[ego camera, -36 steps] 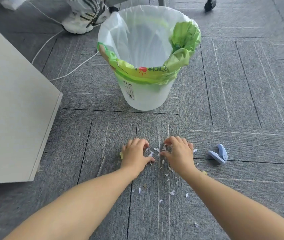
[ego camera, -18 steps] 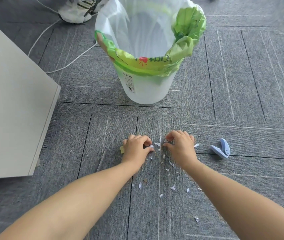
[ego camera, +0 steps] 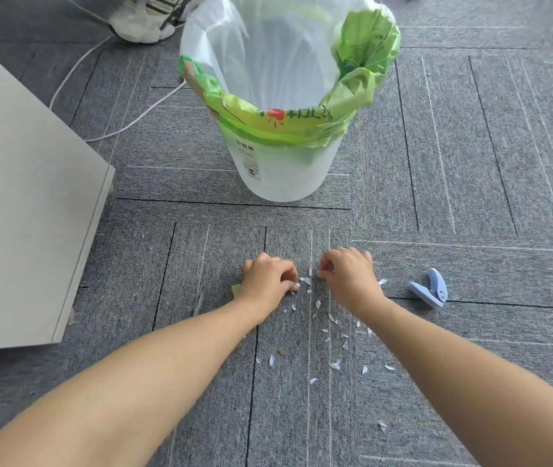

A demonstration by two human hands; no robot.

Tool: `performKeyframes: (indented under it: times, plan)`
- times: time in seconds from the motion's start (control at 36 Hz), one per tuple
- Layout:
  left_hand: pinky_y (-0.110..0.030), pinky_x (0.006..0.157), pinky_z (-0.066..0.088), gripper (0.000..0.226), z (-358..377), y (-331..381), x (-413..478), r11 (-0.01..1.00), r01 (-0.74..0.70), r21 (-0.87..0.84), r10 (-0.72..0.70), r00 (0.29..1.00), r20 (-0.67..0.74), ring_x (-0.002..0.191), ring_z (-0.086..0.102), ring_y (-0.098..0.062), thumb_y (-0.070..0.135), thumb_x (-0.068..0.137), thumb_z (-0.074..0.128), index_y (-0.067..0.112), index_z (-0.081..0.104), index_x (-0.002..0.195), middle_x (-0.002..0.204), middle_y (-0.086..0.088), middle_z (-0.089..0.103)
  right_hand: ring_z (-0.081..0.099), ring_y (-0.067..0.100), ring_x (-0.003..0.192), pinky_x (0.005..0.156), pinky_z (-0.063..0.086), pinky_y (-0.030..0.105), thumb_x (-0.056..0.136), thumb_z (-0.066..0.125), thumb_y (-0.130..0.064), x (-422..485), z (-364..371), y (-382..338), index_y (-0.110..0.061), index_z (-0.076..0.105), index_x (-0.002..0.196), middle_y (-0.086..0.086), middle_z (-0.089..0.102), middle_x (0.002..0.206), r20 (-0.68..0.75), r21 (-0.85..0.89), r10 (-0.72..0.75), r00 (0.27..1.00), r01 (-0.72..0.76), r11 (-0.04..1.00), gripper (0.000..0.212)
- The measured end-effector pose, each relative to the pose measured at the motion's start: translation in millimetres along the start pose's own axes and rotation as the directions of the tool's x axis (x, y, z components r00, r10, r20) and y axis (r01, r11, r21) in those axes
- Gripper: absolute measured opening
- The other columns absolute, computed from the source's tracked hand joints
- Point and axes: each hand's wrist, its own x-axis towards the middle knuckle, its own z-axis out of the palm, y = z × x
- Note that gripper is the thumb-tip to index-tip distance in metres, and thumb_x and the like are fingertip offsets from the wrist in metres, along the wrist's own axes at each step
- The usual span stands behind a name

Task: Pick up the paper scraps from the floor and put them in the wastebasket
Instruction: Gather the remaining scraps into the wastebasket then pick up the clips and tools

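Note:
Several small white paper scraps [ego camera: 334, 364] lie scattered on the grey carpet between my forearms and just in front of my hands. My left hand [ego camera: 268, 281] rests knuckles-up on the floor, its fingertips pinched on scraps at its right side. My right hand [ego camera: 347, 273] sits a short gap to the right, fingers curled and pinching scraps near its thumb. A white wastebasket [ego camera: 282, 176] lined with a clear and green bag stands upright straight ahead, beyond both hands.
A light blue hole punch [ego camera: 432, 291] lies on the carpet right of my right hand. A white cabinet [ego camera: 22, 210] fills the left side. A white cable [ego camera: 123, 126] runs behind it, and a person's shoe [ego camera: 140, 25] shows at the top.
Both hands have stayed over the same scrap pile, their fingers curling tighter on the scraps. The view has shifted slightly forward, bringing the wastebasket higher in the frame.

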Motion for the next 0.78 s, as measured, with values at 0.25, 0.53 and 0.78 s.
performKeyframes:
  times: [0.25,0.53,0.78]
  plan:
    - [-0.038,0.096,0.027,0.011,1,2,-2,0.998,-0.003,0.06,0.003,1.0,0.006,0.103,0.043,-0.013,0.039,0.083,0.069,0.032,0.065,0.09,0.099,0.016,0.064,0.048,0.007,0.088,0.084,0.028,0.03,0.088,0.064,-0.033,-24,-8,5,-0.031,0.06,0.087,-0.02,0.057,0.088,-0.161,0.05,-0.075,0.984,0.084,0.995,0.005]
    - [-0.037,0.097,0.028,0.012,4,0,-4,0.998,-0.037,0.052,0.037,0.999,-0.005,0.102,0.046,-0.014,0.038,0.085,0.067,0.027,0.067,0.091,0.097,0.014,0.064,0.049,0.005,0.087,0.084,0.032,0.03,0.085,0.065,-0.036,-65,-36,14,-0.034,0.059,0.085,-0.023,0.056,0.085,-0.235,0.124,-0.093,0.968,0.124,0.984,0.007]
    - [-0.038,0.105,0.029,0.012,3,7,-11,0.994,-0.036,0.101,0.029,0.997,0.068,0.103,0.043,-0.014,0.036,0.093,0.057,0.026,0.058,0.086,0.095,0.012,0.058,0.046,0.002,0.084,0.081,0.03,0.027,0.086,0.063,-0.038,-79,-49,1,-0.032,0.06,0.086,-0.021,0.058,0.084,-0.264,0.134,-0.124,0.956,0.164,0.977,0.006]
